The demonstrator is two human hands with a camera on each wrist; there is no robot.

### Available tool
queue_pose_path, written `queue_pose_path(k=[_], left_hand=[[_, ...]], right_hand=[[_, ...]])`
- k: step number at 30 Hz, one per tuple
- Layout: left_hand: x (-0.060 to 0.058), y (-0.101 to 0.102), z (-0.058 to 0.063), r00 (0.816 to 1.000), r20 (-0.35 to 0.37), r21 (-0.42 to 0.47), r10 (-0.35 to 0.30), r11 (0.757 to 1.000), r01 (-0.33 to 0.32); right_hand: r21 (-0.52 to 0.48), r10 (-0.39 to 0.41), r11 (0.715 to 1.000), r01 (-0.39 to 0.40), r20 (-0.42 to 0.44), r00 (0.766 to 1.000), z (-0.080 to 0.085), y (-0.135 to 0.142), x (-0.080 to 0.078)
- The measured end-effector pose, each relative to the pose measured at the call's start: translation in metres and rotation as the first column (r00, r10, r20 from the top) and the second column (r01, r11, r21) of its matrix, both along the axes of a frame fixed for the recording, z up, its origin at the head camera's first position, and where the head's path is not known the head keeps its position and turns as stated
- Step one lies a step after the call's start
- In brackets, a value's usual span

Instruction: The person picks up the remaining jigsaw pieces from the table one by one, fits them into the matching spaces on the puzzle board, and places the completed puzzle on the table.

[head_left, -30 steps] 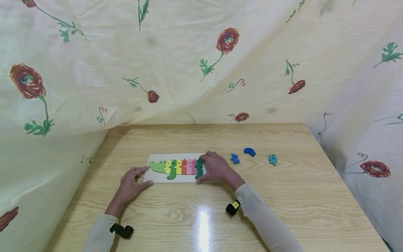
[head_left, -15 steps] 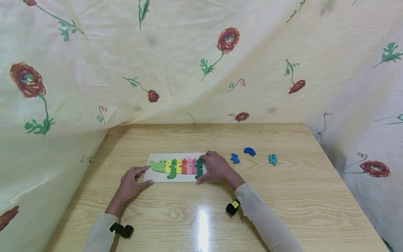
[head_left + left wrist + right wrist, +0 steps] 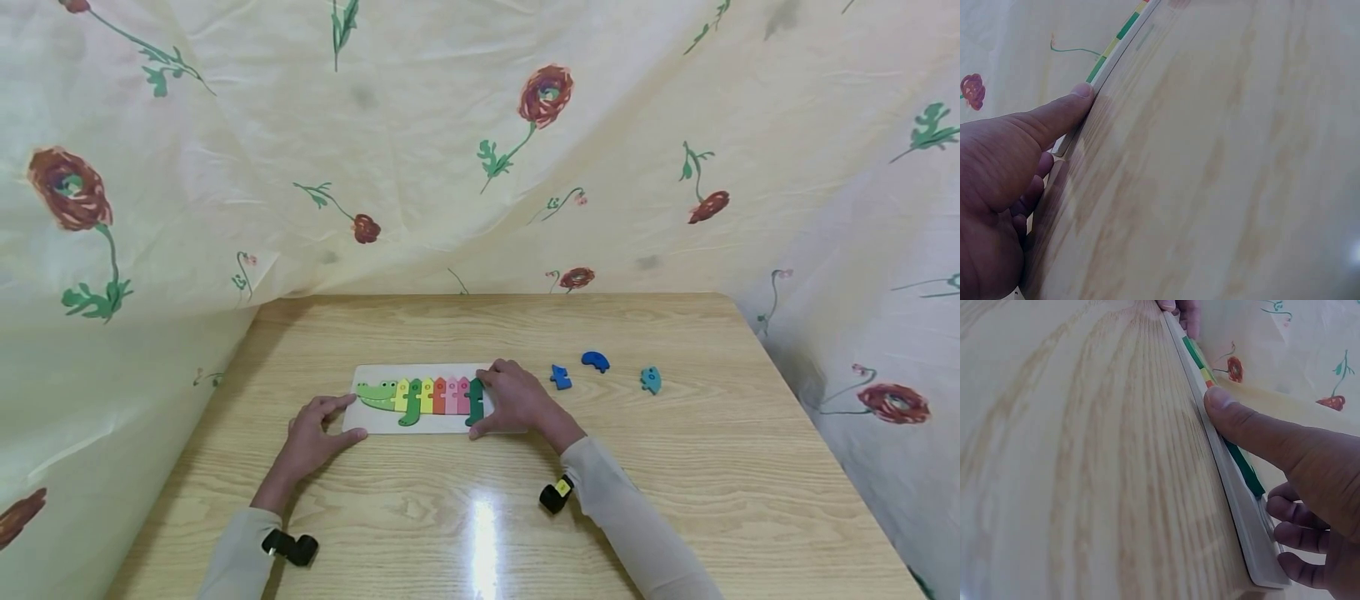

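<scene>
A white puzzle board (image 3: pixel 367 375) lies on the table, bearing a crocodile made of coloured pieces. The crocodile's light green head (image 3: pixel 377 396) is at the left; yellow, green, red and pink segments follow. My left hand (image 3: pixel 311 437) grips the board's left end, thumb along the near edge, other fingers at the side. My right hand (image 3: pixel 517 400) grips the right part, its thumb against the near edge and a finger by the top of the dark green leg piece (image 3: pixel 476 402). In the right wrist view, the other fingers curl beside the board. The right hand hides much of that end.
Three loose puzzle pieces lie right of the board: a blue piece (image 3: pixel 560 377), a curved dark blue piece (image 3: pixel 596 361) and a teal piece (image 3: pixel 650 380). The wooden table (image 3: pixel 420 517) meets a flowered cloth (image 3: pixel 435 125) at the back and sides.
</scene>
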State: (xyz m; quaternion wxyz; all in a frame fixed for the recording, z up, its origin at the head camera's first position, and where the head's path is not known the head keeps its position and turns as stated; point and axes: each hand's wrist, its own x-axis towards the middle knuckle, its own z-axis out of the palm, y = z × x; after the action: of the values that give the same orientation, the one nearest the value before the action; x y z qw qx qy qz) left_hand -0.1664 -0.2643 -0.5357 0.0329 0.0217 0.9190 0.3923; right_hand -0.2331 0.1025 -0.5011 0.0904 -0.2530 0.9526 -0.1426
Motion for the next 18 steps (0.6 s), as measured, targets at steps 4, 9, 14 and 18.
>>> queue_pose_path(k=[4,9,14,18], left_hand=[[0.000,0.000,0.000,1.000,0.002,-0.010,-0.003,1.000,0.003],[0.000,0.001,0.001,1.000,0.007,-0.010,0.000,1.000,0.001],[0.001,0.001,0.000,1.000,0.006,-0.006,0.002,1.000,-0.002],[0.001,0.001,0.001,1.000,0.009,0.003,0.007,1.000,-0.007]], right_hand=[[-0.103,-0.029,0.994,0.033,0.047,0.998,0.001,0.006,0.000],[-0.275,-0.061,0.958,0.081,0.082,0.995,0.001,0.019,-0.004],[-0.362,-0.045,0.930,0.061,0.051,0.998,0.012,0.033,-0.006],[-0.373,-0.019,0.927,0.029,0.031,0.999,0.026,0.045,-0.004]])
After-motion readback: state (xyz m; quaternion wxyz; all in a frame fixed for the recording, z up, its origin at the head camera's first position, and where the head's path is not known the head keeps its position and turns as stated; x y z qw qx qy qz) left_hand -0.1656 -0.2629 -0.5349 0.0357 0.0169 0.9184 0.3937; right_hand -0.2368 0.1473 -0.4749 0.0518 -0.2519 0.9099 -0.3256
